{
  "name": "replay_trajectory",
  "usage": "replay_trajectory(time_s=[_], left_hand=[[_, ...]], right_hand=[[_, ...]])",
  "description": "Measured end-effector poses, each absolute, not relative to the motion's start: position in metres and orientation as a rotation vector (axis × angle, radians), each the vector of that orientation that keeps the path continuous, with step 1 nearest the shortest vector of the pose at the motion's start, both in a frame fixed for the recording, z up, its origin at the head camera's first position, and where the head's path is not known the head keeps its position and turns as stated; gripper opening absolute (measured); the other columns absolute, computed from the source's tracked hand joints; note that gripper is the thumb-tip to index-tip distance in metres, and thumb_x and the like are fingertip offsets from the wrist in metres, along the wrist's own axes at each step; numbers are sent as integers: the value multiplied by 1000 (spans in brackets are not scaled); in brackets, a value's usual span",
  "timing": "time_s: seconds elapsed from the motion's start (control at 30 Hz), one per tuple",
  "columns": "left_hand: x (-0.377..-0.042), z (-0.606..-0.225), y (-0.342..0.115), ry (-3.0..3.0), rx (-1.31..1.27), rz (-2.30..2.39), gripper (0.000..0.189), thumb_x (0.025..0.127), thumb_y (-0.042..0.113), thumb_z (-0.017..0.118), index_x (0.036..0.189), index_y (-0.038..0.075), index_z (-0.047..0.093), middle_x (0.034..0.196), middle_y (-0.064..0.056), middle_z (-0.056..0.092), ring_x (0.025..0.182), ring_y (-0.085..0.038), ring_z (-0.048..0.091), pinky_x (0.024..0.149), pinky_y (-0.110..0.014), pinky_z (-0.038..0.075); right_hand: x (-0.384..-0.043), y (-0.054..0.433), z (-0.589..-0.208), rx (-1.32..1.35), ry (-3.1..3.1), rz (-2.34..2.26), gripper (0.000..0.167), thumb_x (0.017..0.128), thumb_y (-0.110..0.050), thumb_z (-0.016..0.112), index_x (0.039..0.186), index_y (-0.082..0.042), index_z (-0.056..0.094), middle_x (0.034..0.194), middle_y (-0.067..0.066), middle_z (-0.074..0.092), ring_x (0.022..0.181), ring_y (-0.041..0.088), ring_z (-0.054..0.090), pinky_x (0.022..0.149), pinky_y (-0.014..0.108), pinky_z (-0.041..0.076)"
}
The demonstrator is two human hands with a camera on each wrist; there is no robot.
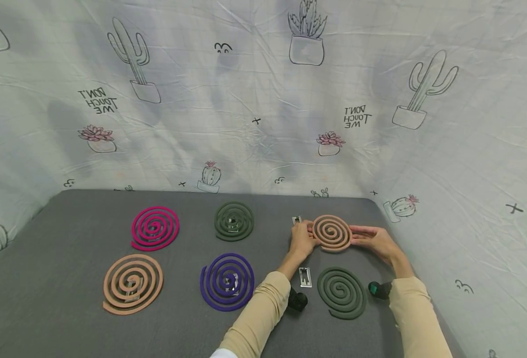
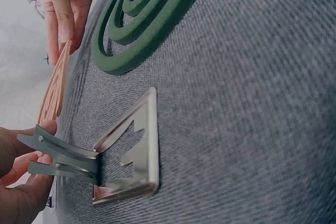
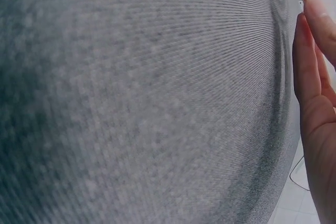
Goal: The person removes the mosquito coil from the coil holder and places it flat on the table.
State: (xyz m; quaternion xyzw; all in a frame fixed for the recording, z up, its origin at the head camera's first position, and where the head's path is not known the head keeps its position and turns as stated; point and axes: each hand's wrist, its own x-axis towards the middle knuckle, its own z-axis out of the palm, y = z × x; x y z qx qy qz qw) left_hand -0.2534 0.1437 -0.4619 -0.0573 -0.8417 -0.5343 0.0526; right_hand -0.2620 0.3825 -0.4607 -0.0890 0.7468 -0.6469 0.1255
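Note:
Both hands hold an orange mosquito coil (image 1: 330,231) between them at the back right. My left hand (image 1: 302,239) pinches its left edge, and my right hand (image 1: 375,242) grips the opposite edge between thumb and fingers. In the left wrist view the coil (image 2: 54,90) is seen nearly edge-on, raised over the grey cloth. A metal coil stand (image 1: 305,277) with upright prongs sits nearer than the left hand. Another small metal stand (image 1: 296,219) lies just beyond that hand. Close in front of the held coil rests a green coil (image 1: 341,293).
Left of the hands lie a purple coil (image 1: 206,286), a second green coil (image 1: 219,223), a pink coil (image 1: 174,226) and another orange coil (image 1: 107,286), with metal stands showing through them. A printed cloth wall (image 1: 254,89) borders the grey table (image 1: 57,298).

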Motion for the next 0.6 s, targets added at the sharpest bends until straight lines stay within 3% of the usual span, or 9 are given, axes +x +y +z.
replay_trajectory(time_s=[0.3,0.6], left_hand=[[-254,-465,142,-2562,-186,-1582,43,66,-6,82,106,-8,65,89,-16,65,77,-20,66,66,-17,53],[-256,-468,144,-2575,-205,-1593,42,65,-8,82,105,-9,66,89,-16,67,76,-20,67,65,-17,54]], right_hand=[[-260,381,-456,-240,2221,-1789,59,84,6,66,131,24,36,114,4,67,92,3,67,82,19,55],[-263,382,-456,-202,2235,-1727,58,83,6,67,130,23,38,104,-1,69,89,2,66,80,19,56]])
